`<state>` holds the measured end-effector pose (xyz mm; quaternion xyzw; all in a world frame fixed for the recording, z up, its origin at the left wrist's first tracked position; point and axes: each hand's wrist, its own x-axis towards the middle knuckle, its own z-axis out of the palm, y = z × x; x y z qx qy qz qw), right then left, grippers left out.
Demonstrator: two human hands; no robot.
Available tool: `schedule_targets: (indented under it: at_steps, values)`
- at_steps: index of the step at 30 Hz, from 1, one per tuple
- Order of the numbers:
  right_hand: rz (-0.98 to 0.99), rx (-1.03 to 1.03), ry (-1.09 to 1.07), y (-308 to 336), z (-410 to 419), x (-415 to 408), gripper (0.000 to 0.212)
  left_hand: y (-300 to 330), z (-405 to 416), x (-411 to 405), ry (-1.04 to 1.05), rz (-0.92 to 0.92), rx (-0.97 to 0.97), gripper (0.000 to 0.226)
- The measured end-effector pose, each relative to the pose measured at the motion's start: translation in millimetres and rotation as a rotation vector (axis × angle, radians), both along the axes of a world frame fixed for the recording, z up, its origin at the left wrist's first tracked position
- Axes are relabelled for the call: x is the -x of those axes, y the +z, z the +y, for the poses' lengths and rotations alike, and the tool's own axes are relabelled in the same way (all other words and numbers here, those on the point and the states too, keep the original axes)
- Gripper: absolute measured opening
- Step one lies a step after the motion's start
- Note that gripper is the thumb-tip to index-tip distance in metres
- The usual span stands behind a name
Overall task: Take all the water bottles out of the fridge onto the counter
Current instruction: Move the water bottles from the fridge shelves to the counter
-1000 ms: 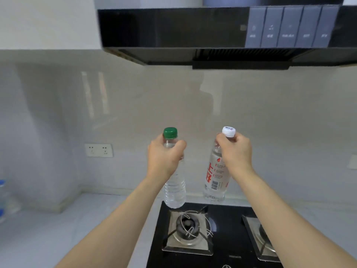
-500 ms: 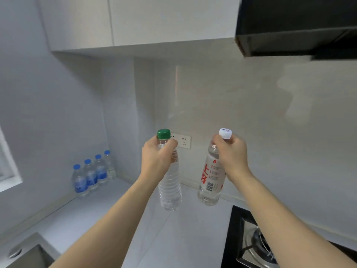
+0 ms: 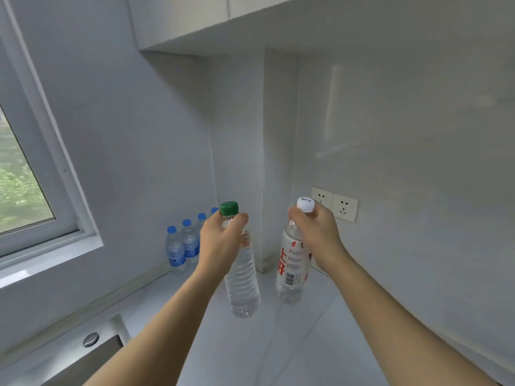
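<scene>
The green-capped bottle (image 3: pixel 242 277) is hanging upright in the left hand (image 3: pixel 221 243), whose fingers are curling round its neck and shoulder just under the cap. It is clear and ribbed, with no label showing. Whether its base is touching the counter (image 3: pixel 278 344) or hanging just above it cannot be told.

Just beside it, to the right, the white-capped bottle (image 3: pixel 292 268) is being held by the right hand (image 3: pixel 316 232), the fingers wrapping round the neck below the cap. This bottle is carrying a white label with red characters and a barcode, and it is leaning slightly. Its base is sitting low near the counter too; contact cannot be told. The two bottles are apart, with a narrow gap between them.

Behind the left hand, a row of small blue-capped bottles (image 3: pixel 177 247) is standing on the counter against the side wall, running back toward the corner; the farthest ones are partly hidden by the hand.

On the back wall, just behind the right hand, a double wall socket (image 3: pixel 335 203) is showing. A window (image 3: pixel 25 174) is filling the left side, and the edge of a sink (image 3: pixel 106 349) with a round metal fitting is lying at the lower left. White cabinets (image 3: pixel 195 20) are hanging overhead.
</scene>
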<state>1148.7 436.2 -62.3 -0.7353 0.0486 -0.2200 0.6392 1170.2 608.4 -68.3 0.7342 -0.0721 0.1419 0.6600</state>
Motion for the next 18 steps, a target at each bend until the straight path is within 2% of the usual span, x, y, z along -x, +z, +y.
schedule_targets:
  at_steps: [6, 9, 18]
  values:
    - [0.068, 0.013, 0.176, -14.8, 10.9, -81.1, 0.014, -20.1, 21.3, -64.7, 0.072, 0.036, -0.019, 0.02]
    - [0.12, -0.025, 0.258, -24.0, 23.4, -109.0, 0.013, -29.8, 40.6, -90.9, 0.085, 0.113, 0.007, 0.024]
    - [0.24, -0.055, 0.402, -55.3, 90.3, -175.3, 0.012, -63.9, 101.7, -143.0, 0.134, 0.25, -0.043, 0.014]
